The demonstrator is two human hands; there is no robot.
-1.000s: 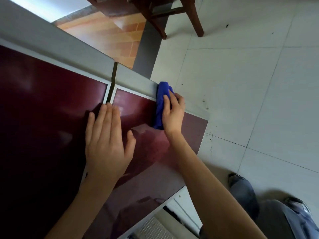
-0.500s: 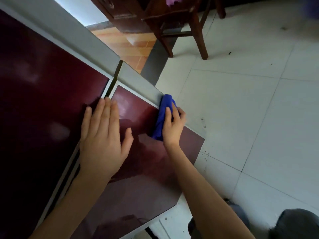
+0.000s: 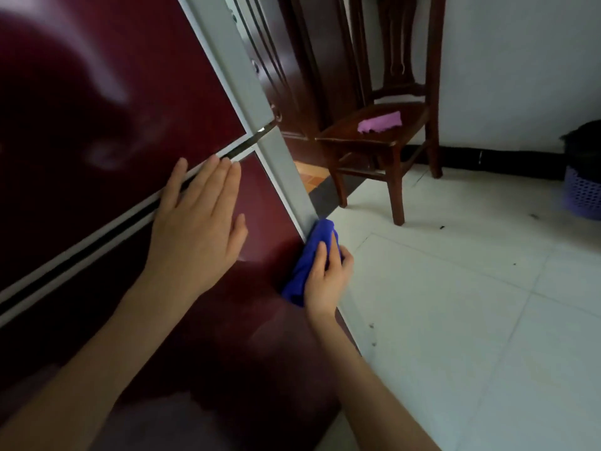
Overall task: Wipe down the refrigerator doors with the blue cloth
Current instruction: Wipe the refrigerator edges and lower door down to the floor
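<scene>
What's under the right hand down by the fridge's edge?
The bunched blue cloth, which the right hand grips against the edge of the lower refrigerator door. The door surface beneath the cloth is covered and cannot be seen.

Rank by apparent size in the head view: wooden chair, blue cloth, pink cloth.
1. wooden chair
2. blue cloth
3. pink cloth
The blue cloth is nearer and partly under the right hand, so the last two are unsure.

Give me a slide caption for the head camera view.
Right hand holds the blue cloth against the edge of the lower refrigerator door; left hand braces flat.
</scene>
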